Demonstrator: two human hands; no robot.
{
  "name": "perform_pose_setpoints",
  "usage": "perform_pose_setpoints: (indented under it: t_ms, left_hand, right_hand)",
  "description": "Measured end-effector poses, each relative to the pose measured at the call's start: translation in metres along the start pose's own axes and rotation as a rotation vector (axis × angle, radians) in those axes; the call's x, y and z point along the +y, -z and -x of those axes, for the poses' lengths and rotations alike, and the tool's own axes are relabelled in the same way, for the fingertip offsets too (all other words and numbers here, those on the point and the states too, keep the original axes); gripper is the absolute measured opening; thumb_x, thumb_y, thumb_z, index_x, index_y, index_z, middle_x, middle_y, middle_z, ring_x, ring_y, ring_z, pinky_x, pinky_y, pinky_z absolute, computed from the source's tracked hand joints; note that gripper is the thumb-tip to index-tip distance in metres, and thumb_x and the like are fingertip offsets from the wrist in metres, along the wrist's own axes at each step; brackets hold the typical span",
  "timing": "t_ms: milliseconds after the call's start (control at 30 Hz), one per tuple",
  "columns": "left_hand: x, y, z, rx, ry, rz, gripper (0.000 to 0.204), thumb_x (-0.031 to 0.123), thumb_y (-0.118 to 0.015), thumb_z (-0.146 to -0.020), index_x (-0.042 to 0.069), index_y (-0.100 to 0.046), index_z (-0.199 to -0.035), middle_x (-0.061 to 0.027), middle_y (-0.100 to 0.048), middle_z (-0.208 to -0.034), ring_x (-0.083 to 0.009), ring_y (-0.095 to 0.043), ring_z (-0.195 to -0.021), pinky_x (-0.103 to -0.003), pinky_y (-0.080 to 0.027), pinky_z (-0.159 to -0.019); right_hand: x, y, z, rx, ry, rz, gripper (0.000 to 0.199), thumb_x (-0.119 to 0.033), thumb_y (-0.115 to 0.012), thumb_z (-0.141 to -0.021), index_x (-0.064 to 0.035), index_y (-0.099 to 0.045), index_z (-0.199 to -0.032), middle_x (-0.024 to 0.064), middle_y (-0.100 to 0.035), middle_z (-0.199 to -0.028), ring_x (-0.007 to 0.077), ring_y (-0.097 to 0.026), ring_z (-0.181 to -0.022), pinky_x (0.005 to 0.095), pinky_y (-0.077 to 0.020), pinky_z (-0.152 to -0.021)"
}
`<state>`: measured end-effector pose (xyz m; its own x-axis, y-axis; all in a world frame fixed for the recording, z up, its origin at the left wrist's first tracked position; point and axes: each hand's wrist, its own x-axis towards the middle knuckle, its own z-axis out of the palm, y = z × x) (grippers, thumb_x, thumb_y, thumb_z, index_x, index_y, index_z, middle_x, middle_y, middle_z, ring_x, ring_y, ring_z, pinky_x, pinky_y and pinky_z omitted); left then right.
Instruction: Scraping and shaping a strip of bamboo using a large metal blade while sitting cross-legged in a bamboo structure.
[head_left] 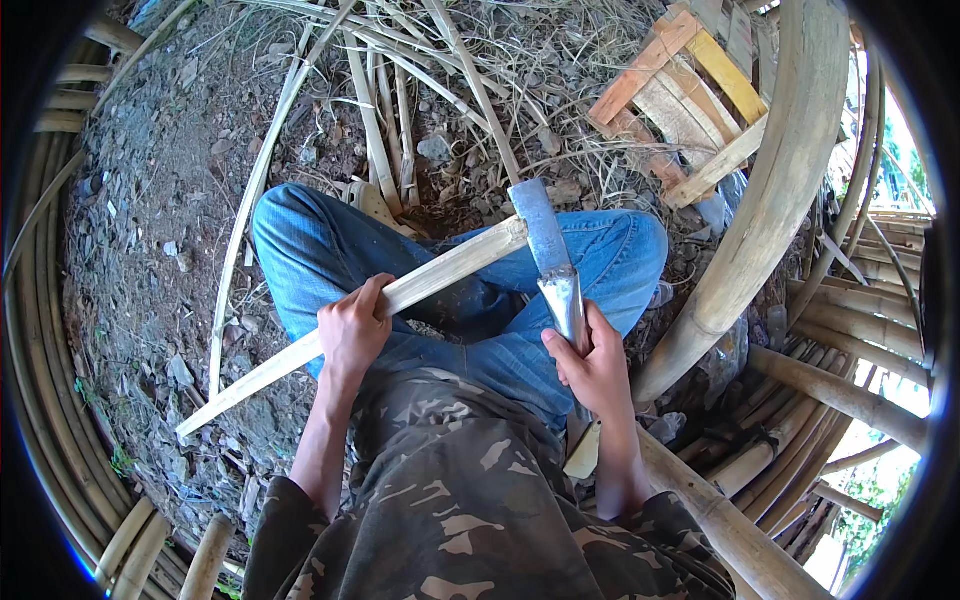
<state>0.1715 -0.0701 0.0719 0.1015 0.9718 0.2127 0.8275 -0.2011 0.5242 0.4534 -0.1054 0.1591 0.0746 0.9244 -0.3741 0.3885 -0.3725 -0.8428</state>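
Note:
My left hand point(353, 328) is closed around a long split bamboo strip point(440, 275), which slants from the lower left up across my lap. In my right hand point(592, 365) is a broad-bladed knife point(542, 228) with a shiny metal-wrapped handle. Its blade points up and away from me, touching or just overlapping the strip's upper right end; I cannot tell whether it has cut in. Both hands are over my crossed legs in blue jeans point(310, 235).
Long thin bamboo strips point(262, 170) and shavings lie on the stony ground ahead. A wooden crate-like frame point(690, 105) stands far right. A thick bamboo pole point(760, 210) rises close on my right, with stacked poles point(850, 385) beyond. More poles point(45, 330) line the left.

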Motion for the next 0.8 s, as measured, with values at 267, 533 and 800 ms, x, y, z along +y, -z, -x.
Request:
perform_pose_setpoints:
  t_ms: [267,533,800]
  left_hand:
    - [0.003,0.0,-0.002,-0.003,0.007,-0.017,0.035,-0.001,-0.061,-0.068,0.015,-0.066,-0.099,-0.0038,-0.064,-0.066,-0.0223,-0.063,-0.055,-0.034,-0.051,-0.053]
    - [0.002,0.001,0.0,0.016,0.004,-0.017,0.036,-0.002,-0.061,-0.068,0.015,-0.066,-0.098,-0.0033,-0.064,-0.067,-0.0213,-0.064,-0.056,-0.033,-0.052,-0.053]
    - [0.002,-0.002,0.0,0.026,0.014,-0.016,0.034,-0.001,-0.063,-0.067,0.015,-0.066,-0.097,-0.002,-0.064,-0.067,-0.0206,-0.064,-0.056,-0.032,-0.051,-0.053]
  right_hand:
    - [0.001,0.0,0.0,0.012,-0.014,-0.031,0.031,-0.019,-0.069,-0.086,-0.0012,-0.055,-0.106,0.0026,-0.056,-0.056,0.0095,-0.055,-0.046,0.027,-0.0398,-0.045]
    - [0.006,0.01,-0.004,0.043,0.083,0.117,0.034,-0.02,-0.072,-0.083,-0.0004,-0.058,-0.107,0.0055,-0.058,-0.06,0.0101,-0.054,-0.051,0.0272,-0.0415,-0.051]
    - [-0.01,0.036,-0.004,0.153,-0.016,0.072,0.029,-0.017,-0.073,-0.081,-0.0027,-0.06,-0.103,0.0002,-0.054,-0.058,0.0081,-0.051,-0.049,0.026,-0.0393,-0.046]
